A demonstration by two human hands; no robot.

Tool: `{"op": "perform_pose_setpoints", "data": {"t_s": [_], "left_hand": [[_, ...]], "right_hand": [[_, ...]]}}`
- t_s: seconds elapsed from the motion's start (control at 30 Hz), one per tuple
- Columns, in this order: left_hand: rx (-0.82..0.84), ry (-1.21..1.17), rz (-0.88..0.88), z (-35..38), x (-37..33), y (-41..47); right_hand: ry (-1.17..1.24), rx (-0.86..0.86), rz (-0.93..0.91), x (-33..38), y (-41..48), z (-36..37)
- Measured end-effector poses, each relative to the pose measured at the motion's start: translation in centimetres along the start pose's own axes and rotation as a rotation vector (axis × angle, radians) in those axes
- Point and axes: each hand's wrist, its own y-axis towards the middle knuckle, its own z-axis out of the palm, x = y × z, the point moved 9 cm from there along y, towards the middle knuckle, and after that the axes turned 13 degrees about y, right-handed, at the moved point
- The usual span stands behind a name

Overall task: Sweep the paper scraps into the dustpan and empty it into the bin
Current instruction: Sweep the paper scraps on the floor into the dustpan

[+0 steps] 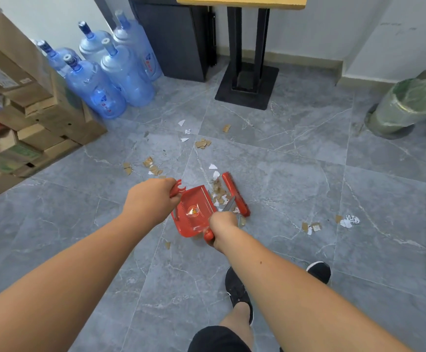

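Observation:
My left hand [151, 198] grips the handle of a red dustpan [193, 212] resting on the grey tiled floor. My right hand [221, 228] holds the handle of a red hand brush [234, 193], whose head lies just right of the pan's mouth. A small heap of brown and white paper scraps [219, 193] sits between brush and pan. More paper scraps lie scattered beyond the pan [152, 167], farther back [203, 143] and off to the right [316, 227]. The green-lined bin [405, 107] stands at the far right.
Several blue water bottles [110, 77] and stacked cardboard boxes [29, 118] line the left side. A black table pedestal with a flat base [247, 82] and a dark cabinet [179, 36] stand at the back. My feet in black shoes [237, 288] are below the hands.

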Motion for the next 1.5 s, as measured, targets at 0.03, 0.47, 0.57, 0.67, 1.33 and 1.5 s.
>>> {"op": "perform_pose_setpoints", "data": {"t_s": [0.03, 0.47, 0.57, 0.67, 1.33, 1.5], "left_hand": [[-0.005, 0.007, 0.016, -0.6, -0.9, 0.1], [-0.084, 0.021, 0.200, -6.6, -18.0, 0.9], [-0.093, 0.039, 0.255, -7.6, -23.8, 0.8], [-0.118, 0.029, 0.316, -8.7, -29.7, 0.7], [-0.102, -0.011, 0.678, -10.5, -60.4, -1.0], [-0.038, -0.021, 0.677, -9.2, -61.4, -0.4]], "right_hand": [[0.029, -0.003, 0.001, 0.8, -0.2, -0.6], [0.120, 0.093, -0.146, 13.8, -2.5, -16.2], [0.157, 0.086, -0.164, 16.0, -3.2, -21.7], [0.189, 0.059, -0.189, 18.0, -3.9, -27.5], [0.401, -0.276, -0.210, 23.3, -0.9, -60.4], [0.345, -0.267, -0.157, 22.0, 0.7, -60.9]]}}
